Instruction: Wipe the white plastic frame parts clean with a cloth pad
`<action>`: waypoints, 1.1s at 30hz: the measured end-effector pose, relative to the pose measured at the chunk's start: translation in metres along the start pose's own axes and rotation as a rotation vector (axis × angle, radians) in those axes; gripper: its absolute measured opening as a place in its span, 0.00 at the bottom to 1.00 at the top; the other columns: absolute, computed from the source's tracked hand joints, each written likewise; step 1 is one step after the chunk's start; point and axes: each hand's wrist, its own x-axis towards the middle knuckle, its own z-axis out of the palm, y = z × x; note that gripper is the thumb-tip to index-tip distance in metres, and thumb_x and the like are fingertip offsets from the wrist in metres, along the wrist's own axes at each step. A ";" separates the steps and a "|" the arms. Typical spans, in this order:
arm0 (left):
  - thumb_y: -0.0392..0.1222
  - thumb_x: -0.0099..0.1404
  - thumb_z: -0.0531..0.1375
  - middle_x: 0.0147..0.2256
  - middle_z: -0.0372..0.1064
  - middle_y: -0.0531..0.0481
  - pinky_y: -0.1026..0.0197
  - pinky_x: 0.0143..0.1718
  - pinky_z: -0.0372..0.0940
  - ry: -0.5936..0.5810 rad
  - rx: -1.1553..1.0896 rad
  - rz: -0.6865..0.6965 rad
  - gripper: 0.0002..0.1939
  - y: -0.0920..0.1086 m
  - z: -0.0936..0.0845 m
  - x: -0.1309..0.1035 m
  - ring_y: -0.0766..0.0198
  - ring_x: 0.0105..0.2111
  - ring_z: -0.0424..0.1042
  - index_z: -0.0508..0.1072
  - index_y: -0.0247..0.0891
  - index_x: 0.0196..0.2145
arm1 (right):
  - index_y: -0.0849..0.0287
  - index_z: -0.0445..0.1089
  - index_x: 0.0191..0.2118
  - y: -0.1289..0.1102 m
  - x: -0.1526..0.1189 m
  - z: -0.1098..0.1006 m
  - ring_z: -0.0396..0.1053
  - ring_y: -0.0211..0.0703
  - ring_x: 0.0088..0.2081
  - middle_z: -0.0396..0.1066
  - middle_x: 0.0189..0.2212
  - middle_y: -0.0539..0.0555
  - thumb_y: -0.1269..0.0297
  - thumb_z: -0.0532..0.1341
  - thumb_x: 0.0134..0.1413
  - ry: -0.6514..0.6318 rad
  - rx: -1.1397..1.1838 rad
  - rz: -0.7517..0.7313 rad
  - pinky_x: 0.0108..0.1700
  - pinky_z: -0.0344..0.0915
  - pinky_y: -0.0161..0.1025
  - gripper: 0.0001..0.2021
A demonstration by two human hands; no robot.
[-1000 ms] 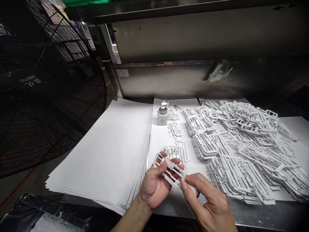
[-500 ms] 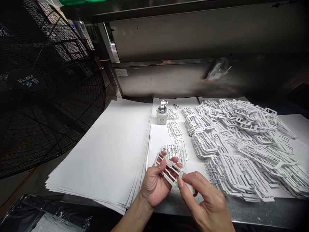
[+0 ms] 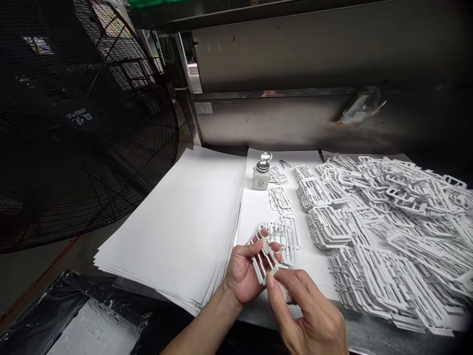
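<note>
Evidently mid-piece | left hand [image 3: 243,277] holds one white frame [image 3: 263,257] between thumb and fingers, above the table's [image 3: 360,331] near side | right hand [image 3: 312,306] pinches its near end | small stacks [image 3: 281,199] beyond, big heap [image 3: 410,193] right; which are finished, I can't tell

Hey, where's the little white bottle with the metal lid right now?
In the head view, the bottle stands slightly right of centre, between the large paper stack and a small pile of white frames.

The held frame [image 3: 263,257] is plain white, the bottle [image 3: 260,178] white with green print — the fan [image 3: 81,118] black.
</note>
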 end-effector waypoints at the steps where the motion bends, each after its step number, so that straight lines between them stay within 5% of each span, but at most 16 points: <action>1: 0.32 0.57 0.61 0.30 0.71 0.47 0.67 0.30 0.66 0.004 -0.008 -0.004 0.09 0.000 -0.001 0.000 0.65 0.27 0.74 0.69 0.35 0.37 | 0.60 0.66 0.42 0.000 -0.001 0.000 0.66 0.35 0.25 0.66 0.28 0.52 0.72 0.59 0.56 -0.004 -0.007 0.007 0.29 0.63 0.32 0.08; 26: 0.32 0.57 0.59 0.29 0.71 0.48 0.63 0.33 0.67 0.017 0.011 0.022 0.08 0.002 0.000 -0.002 0.63 0.29 0.73 0.69 0.35 0.36 | 0.59 0.66 0.41 -0.003 -0.002 0.001 0.65 0.35 0.25 0.66 0.28 0.51 0.73 0.59 0.56 -0.027 0.075 0.027 0.29 0.63 0.31 0.07; 29: 0.30 0.56 0.57 0.28 0.69 0.49 0.58 0.41 0.66 0.076 0.044 0.091 0.07 0.011 0.008 -0.007 0.62 0.33 0.72 0.69 0.35 0.34 | 0.56 0.68 0.41 0.009 -0.006 -0.005 0.67 0.35 0.25 0.69 0.30 0.51 0.68 0.58 0.58 -0.031 0.138 0.145 0.28 0.64 0.29 0.05; 33: 0.30 0.56 0.55 0.26 0.65 0.50 0.60 0.38 0.65 0.136 0.133 0.124 0.05 0.024 0.015 -0.014 0.65 0.29 0.69 0.68 0.34 0.32 | 0.57 0.72 0.36 0.036 -0.021 -0.016 0.65 0.35 0.20 0.71 0.26 0.50 0.53 0.60 0.54 -0.026 0.102 0.542 0.22 0.64 0.28 0.12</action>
